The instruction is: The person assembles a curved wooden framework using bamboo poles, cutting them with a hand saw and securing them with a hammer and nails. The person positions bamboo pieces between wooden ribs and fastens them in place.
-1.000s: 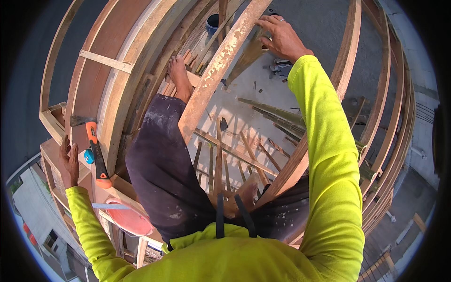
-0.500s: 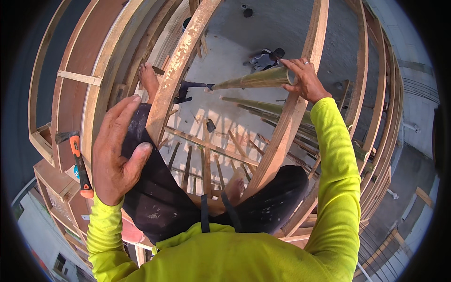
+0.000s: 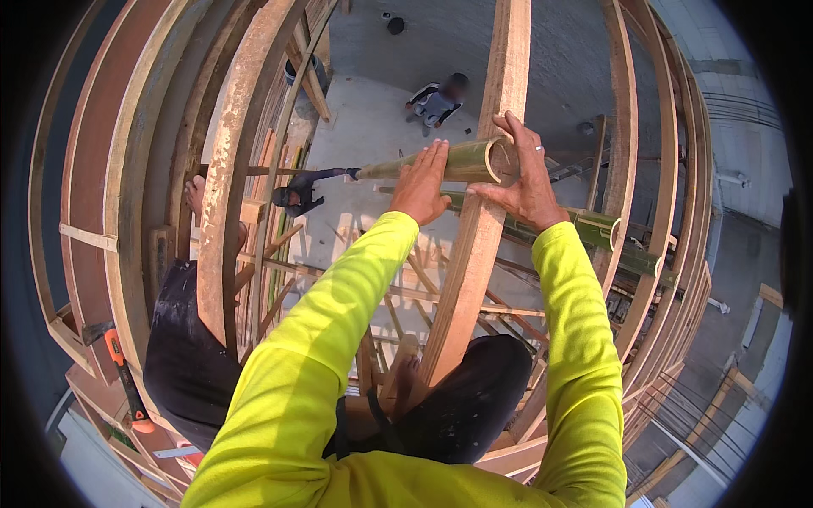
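Apparently bamboo against beam, gaps alongside

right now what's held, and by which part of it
A bamboo pole: the right hand holds its near cut end; the left hand lies against it farther along, grip unclear.

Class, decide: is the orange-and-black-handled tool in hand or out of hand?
Out: the tool lies on woodwork at far left; the left hand and right hand are at the bamboo pole.

lime-yellow long-sleeved top, dark trousers, a ring on the right hand.
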### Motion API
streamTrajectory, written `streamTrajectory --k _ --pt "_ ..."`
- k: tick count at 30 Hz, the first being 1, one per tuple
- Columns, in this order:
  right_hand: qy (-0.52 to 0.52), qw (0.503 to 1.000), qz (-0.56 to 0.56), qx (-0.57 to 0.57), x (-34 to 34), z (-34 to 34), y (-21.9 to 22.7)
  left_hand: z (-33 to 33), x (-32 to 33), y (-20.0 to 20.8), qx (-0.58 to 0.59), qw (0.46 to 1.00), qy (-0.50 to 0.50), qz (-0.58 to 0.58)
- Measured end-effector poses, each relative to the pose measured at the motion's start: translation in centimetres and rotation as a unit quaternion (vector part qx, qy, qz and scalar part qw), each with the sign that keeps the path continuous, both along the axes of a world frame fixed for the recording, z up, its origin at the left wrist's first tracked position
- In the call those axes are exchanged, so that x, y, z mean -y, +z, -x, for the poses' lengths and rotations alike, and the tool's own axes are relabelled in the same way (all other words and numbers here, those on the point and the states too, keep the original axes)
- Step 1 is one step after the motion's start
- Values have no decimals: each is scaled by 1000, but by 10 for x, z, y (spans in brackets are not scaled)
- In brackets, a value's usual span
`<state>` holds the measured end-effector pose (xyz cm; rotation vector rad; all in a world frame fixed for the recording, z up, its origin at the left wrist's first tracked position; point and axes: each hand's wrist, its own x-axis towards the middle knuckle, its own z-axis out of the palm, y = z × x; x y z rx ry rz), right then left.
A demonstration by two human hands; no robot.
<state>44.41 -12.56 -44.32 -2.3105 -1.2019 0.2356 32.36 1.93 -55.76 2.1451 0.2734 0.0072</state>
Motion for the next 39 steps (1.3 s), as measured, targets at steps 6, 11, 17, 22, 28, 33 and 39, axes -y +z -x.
streamTrajectory --k 6,11,17,22,28,33,39 --pt "-316 844 -320 -293 26 53 -72 -39 16 -31 14 991 34 128" --pt "-240 899 -265 -254 21 43 -61 -44 -2 -33 62 993 3 105" --pt "-109 983 -144 40 15 26 -52 -46 -8 -36 57 996 -9 72" --pt "-119 955 -228 -148 -1 31 -41 -38 -10 -39 47 993 -9 108" --pt "-182 946 -229 -137 4 35 -59 -15 0 -51 52 994 -11 98" --pt "-186 941 -268 -86 0 31 -62 -11 10 -58 81 988 36 126" --pt "-119 959 -252 -59 8 26 -60 -25 22 -46 66 985 73 142"
